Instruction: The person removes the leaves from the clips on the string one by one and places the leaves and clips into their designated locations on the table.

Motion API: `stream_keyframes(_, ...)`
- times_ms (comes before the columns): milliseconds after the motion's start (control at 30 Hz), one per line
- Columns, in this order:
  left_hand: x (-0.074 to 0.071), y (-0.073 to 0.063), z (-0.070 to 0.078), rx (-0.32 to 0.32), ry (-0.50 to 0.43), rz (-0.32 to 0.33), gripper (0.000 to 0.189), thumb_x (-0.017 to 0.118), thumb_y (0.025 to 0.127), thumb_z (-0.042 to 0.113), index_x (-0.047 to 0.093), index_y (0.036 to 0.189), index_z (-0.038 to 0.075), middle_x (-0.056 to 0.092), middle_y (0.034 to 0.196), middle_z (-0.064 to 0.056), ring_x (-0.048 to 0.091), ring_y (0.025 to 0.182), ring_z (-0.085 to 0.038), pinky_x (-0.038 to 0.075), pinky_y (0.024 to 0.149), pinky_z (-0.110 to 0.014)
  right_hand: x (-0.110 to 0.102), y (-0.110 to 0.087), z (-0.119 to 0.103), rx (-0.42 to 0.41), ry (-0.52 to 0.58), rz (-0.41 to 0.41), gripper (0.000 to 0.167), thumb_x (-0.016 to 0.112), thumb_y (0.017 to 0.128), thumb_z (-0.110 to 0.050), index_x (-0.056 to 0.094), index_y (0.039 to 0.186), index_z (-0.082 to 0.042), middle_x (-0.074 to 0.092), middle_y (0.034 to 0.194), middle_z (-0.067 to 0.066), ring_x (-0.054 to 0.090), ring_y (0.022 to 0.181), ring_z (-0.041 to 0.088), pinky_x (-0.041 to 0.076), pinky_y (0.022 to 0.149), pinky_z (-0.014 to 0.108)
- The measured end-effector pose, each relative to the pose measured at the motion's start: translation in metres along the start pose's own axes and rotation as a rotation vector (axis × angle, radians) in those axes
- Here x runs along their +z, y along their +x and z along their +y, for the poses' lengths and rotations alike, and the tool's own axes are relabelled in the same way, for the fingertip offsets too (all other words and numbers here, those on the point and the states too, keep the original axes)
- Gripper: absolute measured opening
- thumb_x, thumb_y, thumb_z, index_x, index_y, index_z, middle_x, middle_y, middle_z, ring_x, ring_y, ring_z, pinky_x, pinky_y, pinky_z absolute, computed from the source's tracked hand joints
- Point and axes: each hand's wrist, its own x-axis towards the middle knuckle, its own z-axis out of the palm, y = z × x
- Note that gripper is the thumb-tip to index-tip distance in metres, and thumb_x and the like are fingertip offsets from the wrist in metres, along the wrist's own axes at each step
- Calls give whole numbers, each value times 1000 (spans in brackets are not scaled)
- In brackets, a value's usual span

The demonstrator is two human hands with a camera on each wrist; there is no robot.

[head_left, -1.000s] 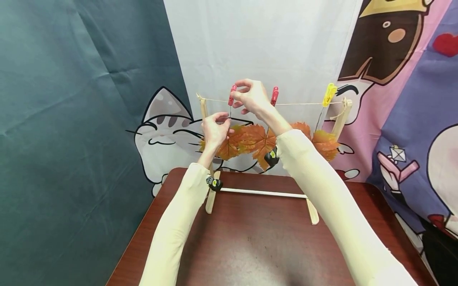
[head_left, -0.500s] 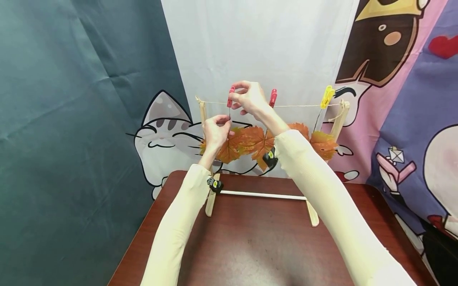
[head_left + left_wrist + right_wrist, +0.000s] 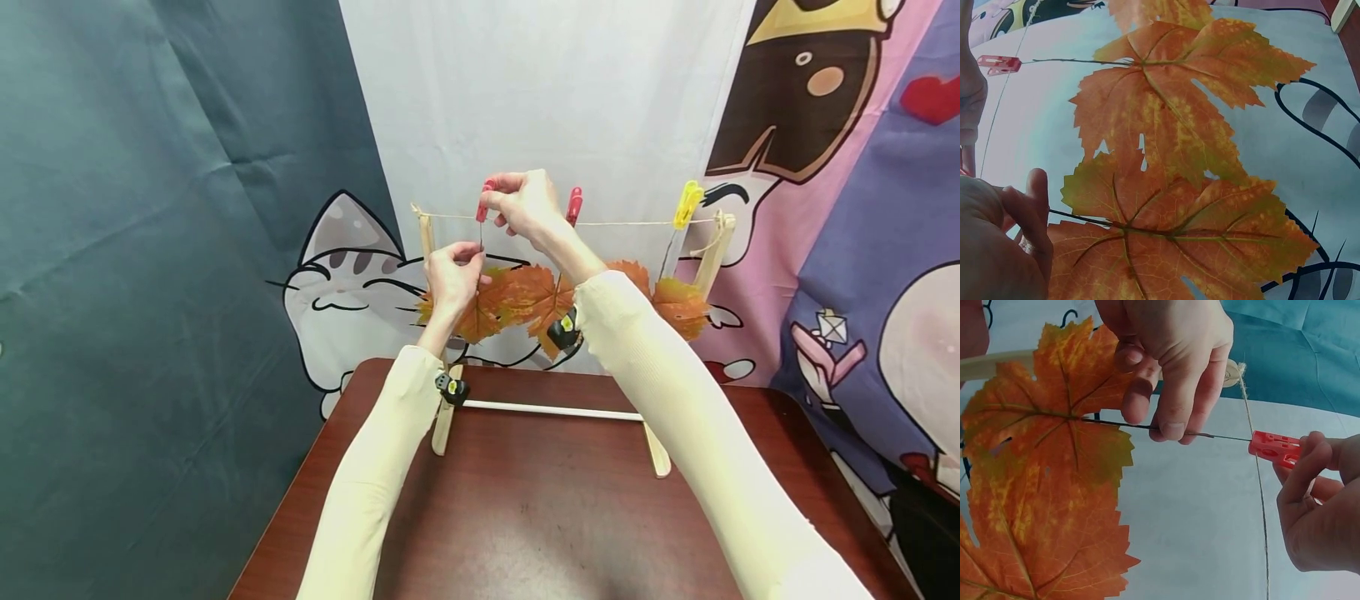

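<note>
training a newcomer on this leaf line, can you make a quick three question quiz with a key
1. What does the left hand pinch?
2. True or false: the right hand grips a wooden post.
3. Fill in the colour: in the head view, the clothespin farthest from the hands is ____.

Key
1. A leaf stem.
2. False; it grips a red clothespin.
3. Yellow.
</note>
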Motion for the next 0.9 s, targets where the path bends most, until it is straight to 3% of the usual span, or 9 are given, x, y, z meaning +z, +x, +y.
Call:
stream_keyframes(167,0,0,1,-7,0,2,13,70,92,4,76,103,0,73,92,-11,70,56,-19,52,49,-21,-2,-1,-3,-8,14,42,27,73,93,-19,74,119,-11,73,108,6,60,55,13,47,47,21)
stream_keyframes(433,-3,-3,3,-2,-15,-1,13,69,93,4,76,103,0,71,91,-12,70,56,-19,54,51,-23,-8,-7,-4,-25,100,19,27,72,93,-17,72,120,-10,71,102,5,58,54,13,46,45,20)
stream_keyframes(667,-12,-8,0,39,-29,16,13,69,92,4,75,102,-2,71,88,-14,68,53,-17,52,48,-21,-20,-15,-2,-27,205,-18,45,71,94,-14,61,139,-16,67,120,10,62,55,12,46,44,20)
stream_keyframes(900,-26,-13,-4,96,21,70,14,69,91,4,76,102,-1,72,87,-13,67,51,-14,50,50,-17,-30,-25,3,-59,283,-42,41,70,93,-9,64,133,-11,69,114,14,64,55,14,44,41,20)
